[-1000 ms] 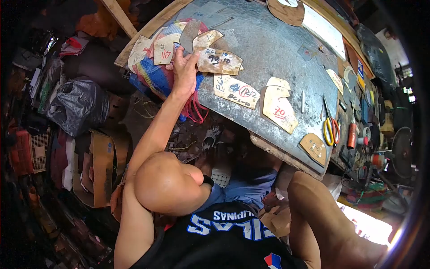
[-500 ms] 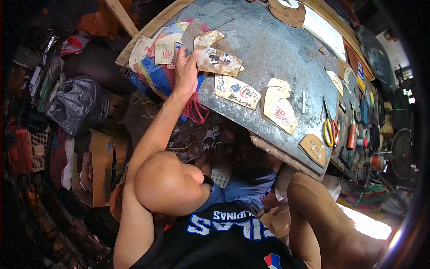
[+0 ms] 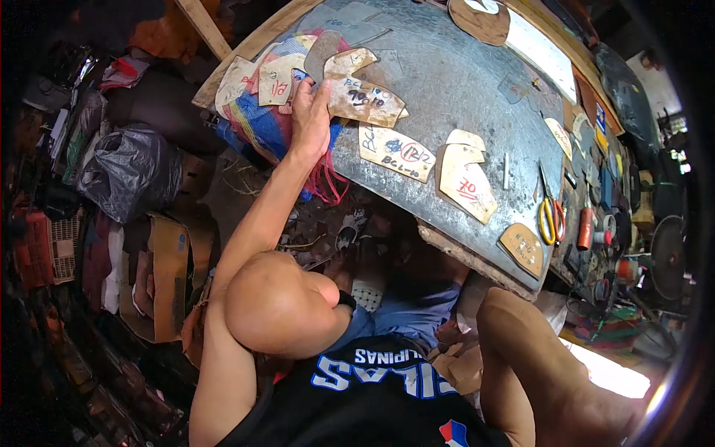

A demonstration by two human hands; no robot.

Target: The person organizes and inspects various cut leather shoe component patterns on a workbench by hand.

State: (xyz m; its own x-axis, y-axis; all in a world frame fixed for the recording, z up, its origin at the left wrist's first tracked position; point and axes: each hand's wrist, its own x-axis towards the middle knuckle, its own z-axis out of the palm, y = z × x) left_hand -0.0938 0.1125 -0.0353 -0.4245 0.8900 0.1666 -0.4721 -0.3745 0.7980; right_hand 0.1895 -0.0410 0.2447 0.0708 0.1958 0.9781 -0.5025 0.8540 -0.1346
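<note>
My left hand [image 3: 311,118] is closed on the left edge of a worn cardboard pattern piece [image 3: 365,100] marked "BCL" and "90". The thumb lies along its edge and the fingers are partly hidden. Just right of it on the metal-topped table [image 3: 357,165] lies a pattern piece [image 3: 398,154] reading "BCL-10". Farther right is a curved pattern piece [image 3: 466,179] with a red "70". Left of the hand, more pattern pieces [image 3: 277,78] rest on a striped woven sack [image 3: 257,123]. My right hand is out of sight; only part of that arm shows.
Scissors [image 3: 550,212] with yellow and orange handles lie at the table's right side, near a brown pattern piece [image 3: 521,247] and a short white stick [image 3: 506,171]. A black plastic bag [image 3: 130,171] and a cardboard box [image 3: 167,276] stand at the left. My knees are near the table edge.
Almost nothing differs. The left hand and the pattern piece it holds have shifted very slightly; everything else lies as before.
</note>
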